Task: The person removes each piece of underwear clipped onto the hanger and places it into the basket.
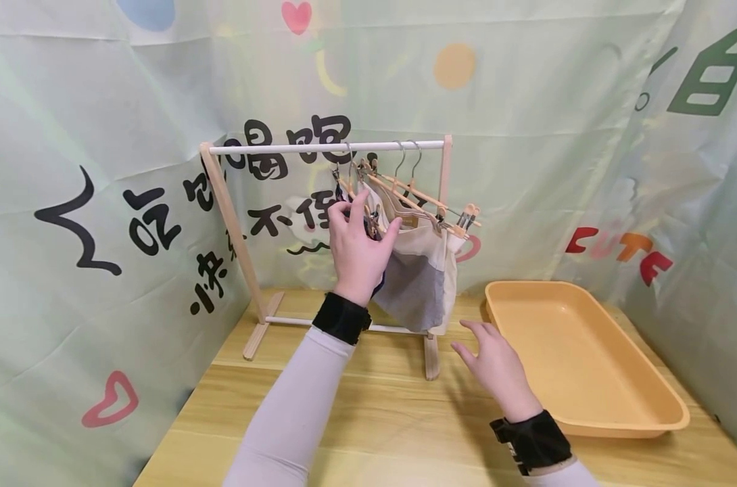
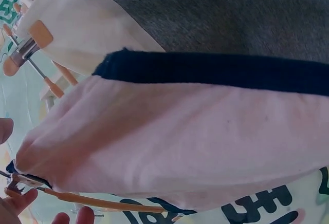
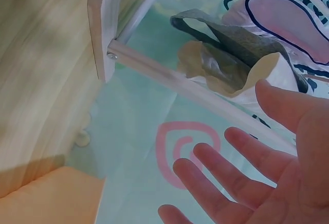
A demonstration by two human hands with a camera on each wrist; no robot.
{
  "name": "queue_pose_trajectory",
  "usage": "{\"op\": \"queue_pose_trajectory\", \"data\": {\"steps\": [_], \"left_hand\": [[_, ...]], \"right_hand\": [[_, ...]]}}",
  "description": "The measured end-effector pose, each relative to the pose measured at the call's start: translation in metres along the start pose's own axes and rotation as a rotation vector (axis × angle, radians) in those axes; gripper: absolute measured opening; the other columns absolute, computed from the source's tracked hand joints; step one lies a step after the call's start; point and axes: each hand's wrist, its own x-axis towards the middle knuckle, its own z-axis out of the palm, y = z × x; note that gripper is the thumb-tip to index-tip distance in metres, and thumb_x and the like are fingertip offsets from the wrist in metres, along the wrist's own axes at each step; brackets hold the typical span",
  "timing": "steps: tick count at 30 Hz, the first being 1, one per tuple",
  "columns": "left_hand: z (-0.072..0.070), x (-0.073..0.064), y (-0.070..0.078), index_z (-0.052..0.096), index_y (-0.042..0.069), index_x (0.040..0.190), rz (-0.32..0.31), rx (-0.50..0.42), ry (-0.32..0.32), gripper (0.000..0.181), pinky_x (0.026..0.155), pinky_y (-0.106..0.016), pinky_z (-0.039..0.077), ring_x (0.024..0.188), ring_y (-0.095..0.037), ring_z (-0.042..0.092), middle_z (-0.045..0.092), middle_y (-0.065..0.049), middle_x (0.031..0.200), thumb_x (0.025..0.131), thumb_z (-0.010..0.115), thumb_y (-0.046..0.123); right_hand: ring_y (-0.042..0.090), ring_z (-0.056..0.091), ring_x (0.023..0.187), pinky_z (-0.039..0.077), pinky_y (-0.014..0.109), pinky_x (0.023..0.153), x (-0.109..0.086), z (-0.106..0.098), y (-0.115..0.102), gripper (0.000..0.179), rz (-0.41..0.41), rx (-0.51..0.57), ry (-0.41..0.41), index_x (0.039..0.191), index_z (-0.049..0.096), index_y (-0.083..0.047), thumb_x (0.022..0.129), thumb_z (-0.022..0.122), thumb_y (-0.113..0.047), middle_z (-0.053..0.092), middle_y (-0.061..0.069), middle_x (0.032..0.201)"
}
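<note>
My left hand (image 1: 359, 253) is raised in front of the clothes on the rack, thumb and fingers spread apart. In the left wrist view its fingertips (image 2: 23, 199) lie close to a hanger clip (image 2: 23, 181) at the corner of a pink garment with navy trim (image 2: 154, 131); whether they touch it I cannot tell. Beside that hangs a cream and grey garment (image 1: 414, 277), clipped to a wooden hanger (image 1: 405, 191). My right hand (image 1: 496, 365) hovers over the table, lower right of the clothes, with fingers spread and nothing held.
A wooden rack with a white rail (image 1: 271, 149) carries several hangers toward its right side. To the right, a shallow orange tray (image 1: 578, 358) sits on the wood-grain table (image 1: 368, 419). Printed cloth (image 1: 527, 81) encloses the back and sides.
</note>
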Motion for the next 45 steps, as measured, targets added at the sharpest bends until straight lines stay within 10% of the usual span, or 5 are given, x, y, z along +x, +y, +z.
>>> {"op": "queue_pose_trajectory", "data": {"steps": [21,45], "left_hand": [[-0.016,0.007,-0.003,0.063,0.010,0.099,-0.034,-0.042,-0.091,0.021,0.086,-0.043,0.046,0.096,-0.026,0.052,0.049,-0.013,0.102,0.084,0.067,0.024],[-0.046,0.019,-0.024,0.060,0.003,0.095,-0.080,-0.019,0.017,0.017,0.070,-0.042,0.048,0.082,-0.024,0.053,0.058,-0.014,0.090,0.088,0.063,0.018]], "right_hand": [[0.042,0.057,0.101,0.050,0.058,0.081,0.000,-0.002,0.001,0.049,0.013,0.003,0.028,0.125,0.057,0.000,0.087,0.067,-0.030,0.061,0.029,0.115],[0.043,0.058,0.099,0.050,0.059,0.079,0.002,0.000,0.002,0.048,0.020,0.000,0.041,0.124,0.058,0.000,0.087,0.067,-0.029,0.062,0.028,0.112]]}}
